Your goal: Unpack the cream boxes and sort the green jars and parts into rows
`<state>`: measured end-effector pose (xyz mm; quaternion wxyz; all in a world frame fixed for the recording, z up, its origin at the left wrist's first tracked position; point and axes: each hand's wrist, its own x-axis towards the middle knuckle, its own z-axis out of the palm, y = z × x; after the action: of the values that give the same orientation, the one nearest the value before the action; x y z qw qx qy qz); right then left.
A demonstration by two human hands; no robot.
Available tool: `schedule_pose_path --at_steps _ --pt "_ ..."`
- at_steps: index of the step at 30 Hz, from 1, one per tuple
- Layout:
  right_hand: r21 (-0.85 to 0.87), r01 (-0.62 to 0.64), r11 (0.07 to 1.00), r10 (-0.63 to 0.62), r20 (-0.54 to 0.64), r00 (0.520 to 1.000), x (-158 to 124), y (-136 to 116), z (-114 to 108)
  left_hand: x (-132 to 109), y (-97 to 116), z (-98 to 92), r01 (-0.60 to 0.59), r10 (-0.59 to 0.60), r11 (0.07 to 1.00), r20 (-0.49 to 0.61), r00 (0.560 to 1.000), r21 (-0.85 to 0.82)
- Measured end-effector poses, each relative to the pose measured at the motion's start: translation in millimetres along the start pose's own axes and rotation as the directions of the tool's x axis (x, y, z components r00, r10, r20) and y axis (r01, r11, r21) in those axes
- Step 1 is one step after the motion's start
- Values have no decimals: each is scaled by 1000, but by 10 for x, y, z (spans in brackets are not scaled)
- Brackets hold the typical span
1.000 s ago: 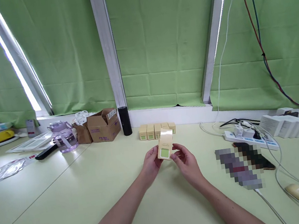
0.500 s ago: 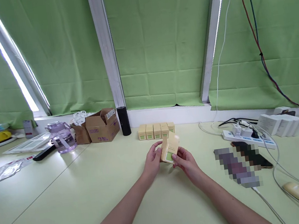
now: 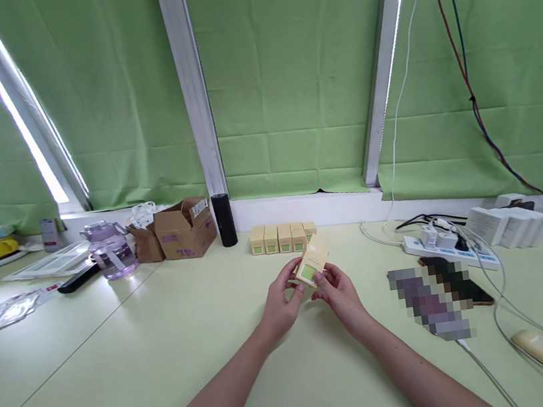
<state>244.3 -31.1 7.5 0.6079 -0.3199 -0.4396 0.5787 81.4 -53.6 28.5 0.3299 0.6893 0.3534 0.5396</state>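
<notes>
Head view: a blurred patch (image 3: 430, 306) masks whatever lies on the table (image 3: 171, 352) to the right of the hands, and the print on the small tan box (image 3: 313, 262) is too small to read. That box, with one green label, sits tilted above the table between both hands. The left hand (image 3: 279, 303) pinches its lower left edge with its fingertips. The right hand (image 3: 339, 291) grips its lower right corner, thumb on the front face. Behind it stands a row of boxes (image 3: 276, 238), five counted, the rightmost partly hidden by the held one. Further left are one black cylinder (image 3: 224, 219), one open cardboard carton (image 3: 185, 228) and one purple jug (image 3: 109, 250).
</notes>
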Motion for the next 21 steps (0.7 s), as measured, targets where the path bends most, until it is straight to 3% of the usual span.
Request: schedule_pose_path --at_steps 7,21 --pt "69 10 998 -13 49 999 -27 -18 -2 11 -20 18 -16 16 1000 -15 1000 -7" --pt "-38 62 997 -58 91 994 -30 -5 0 11 -54 5 30 -29 990 7 1000 -141"
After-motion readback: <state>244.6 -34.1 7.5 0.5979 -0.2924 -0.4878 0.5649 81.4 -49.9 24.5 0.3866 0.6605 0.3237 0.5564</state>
